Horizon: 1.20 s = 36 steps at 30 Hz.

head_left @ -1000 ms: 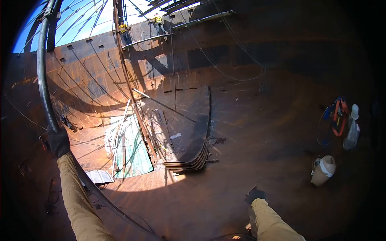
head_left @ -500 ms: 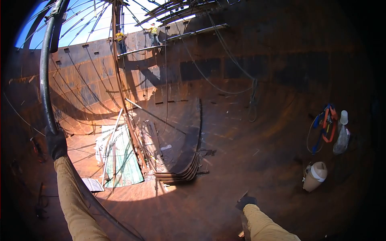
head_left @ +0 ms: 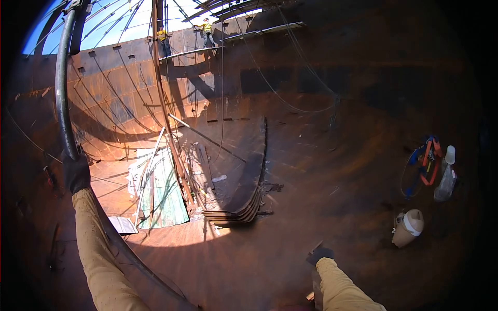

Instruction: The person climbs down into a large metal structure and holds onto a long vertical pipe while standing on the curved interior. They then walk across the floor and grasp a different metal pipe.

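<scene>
My left hand (head_left: 76, 173), in a dark glove, is wrapped around a long curved-looking metal pipe (head_left: 62, 93) that rises to the upper left. My right hand (head_left: 321, 255), also gloved, is closed low in the view near a narrow flat edge (head_left: 316, 282) running down beside the forearm. What its fingers hold is too dark to make out. Both forearms are in tan sleeves.
Far below lie a stack of curved steel plates (head_left: 228, 217), green corrugated sheets (head_left: 165, 192), a beige water cooler (head_left: 409, 229) and an orange and blue harness (head_left: 429, 160). Two people (head_left: 207, 33) in yellow tops are on a plank (head_left: 189, 53) by the rusty wall (head_left: 119, 67).
The view has shifted slightly, so the far wall and floor items appear a little higher and further right. Both hands keep their closed positions.
</scene>
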Tool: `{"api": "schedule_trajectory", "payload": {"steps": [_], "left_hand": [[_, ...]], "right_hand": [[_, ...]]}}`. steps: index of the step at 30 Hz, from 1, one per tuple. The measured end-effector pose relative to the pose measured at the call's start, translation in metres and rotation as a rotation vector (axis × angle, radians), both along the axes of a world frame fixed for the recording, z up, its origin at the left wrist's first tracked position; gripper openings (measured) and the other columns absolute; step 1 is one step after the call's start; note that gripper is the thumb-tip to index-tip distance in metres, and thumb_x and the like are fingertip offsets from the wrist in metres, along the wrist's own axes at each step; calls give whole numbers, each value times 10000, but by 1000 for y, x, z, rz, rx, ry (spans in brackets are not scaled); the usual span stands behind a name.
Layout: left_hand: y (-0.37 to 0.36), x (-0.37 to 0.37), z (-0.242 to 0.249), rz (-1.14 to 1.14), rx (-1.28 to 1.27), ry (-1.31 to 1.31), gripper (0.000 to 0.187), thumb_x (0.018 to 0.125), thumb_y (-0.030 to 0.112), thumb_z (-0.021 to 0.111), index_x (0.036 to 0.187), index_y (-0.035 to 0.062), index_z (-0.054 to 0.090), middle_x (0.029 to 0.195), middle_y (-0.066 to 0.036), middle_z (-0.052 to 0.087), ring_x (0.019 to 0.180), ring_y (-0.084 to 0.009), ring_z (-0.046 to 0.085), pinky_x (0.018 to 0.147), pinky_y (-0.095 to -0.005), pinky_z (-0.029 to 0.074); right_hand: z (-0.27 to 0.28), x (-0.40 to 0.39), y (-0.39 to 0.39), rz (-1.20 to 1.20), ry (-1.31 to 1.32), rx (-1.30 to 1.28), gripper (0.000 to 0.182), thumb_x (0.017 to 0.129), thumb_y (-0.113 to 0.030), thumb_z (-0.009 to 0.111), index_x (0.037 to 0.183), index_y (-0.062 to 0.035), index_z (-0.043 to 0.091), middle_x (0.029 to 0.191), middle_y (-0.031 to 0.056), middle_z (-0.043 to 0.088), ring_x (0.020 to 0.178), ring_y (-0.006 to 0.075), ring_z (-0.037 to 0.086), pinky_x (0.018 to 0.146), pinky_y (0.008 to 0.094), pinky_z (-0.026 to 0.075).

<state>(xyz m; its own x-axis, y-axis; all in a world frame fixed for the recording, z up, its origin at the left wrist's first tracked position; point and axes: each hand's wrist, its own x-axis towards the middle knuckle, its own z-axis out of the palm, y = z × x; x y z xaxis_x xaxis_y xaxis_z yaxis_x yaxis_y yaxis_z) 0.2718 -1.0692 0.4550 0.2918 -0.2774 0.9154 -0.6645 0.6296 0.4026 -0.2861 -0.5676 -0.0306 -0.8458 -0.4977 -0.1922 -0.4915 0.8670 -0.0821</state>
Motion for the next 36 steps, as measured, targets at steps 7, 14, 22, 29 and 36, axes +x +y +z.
{"api": "schedule_trajectory", "payload": {"steps": [7, 14, 22, 29, 36], "left_hand": [[5, -2, 0, -4, 3, 0, 370, 890, 201, 665, 1213, 35, 599, 1014, -158, 707, 914, -297, 697, 810, -432, 522], [-3, 1, 0, 23, 32, 17, 392, 865, 244, 678, 1191, 40, 600, 1008, -199, 698, 946, -373, 681, 812, -460, 501], [-3, 3, 0, 68, 66, 16, 398, 872, 261, 674, 1197, 45, 597, 1029, -194, 702, 956, -378, 683, 822, -466, 503], [-2, 4, 0, 46, 40, -14, 388, 871, 276, 681, 1175, 49, 602, 1031, -195, 704, 964, -377, 685, 827, -464, 503], [13, -3, 4, 81, 111, -1, 370, 867, 290, 684, 1147, 59, 613, 997, -182, 708, 943, -367, 688, 819, -462, 503]], "right_hand": [[10, 3, 0, -9, -14, 38, 538, 855, -569, 567, 1187, -189, 753, 1202, 105, 734, 1101, 319, 703, 961, 435, 541], [1, -1, 1, -13, -24, 31, 554, 829, -583, 618, 1181, -177, 753, 1191, 103, 739, 1107, 321, 699, 956, 443, 541], [7, -3, 0, -5, -84, 87, 574, 830, -600, 615, 1212, -190, 741, 1228, 104, 726, 1135, 316, 687, 974, 441, 533], [7, -2, 0, -34, -83, 73, 595, 833, -615, 609, 1234, -193, 732, 1254, 94, 716, 1156, 316, 678, 997, 436, 522], [6, -2, 3, 32, -67, 51, 605, 826, -623, 615, 1235, -192, 730, 1250, 90, 718, 1149, 309, 680, 998, 430, 522]]}}
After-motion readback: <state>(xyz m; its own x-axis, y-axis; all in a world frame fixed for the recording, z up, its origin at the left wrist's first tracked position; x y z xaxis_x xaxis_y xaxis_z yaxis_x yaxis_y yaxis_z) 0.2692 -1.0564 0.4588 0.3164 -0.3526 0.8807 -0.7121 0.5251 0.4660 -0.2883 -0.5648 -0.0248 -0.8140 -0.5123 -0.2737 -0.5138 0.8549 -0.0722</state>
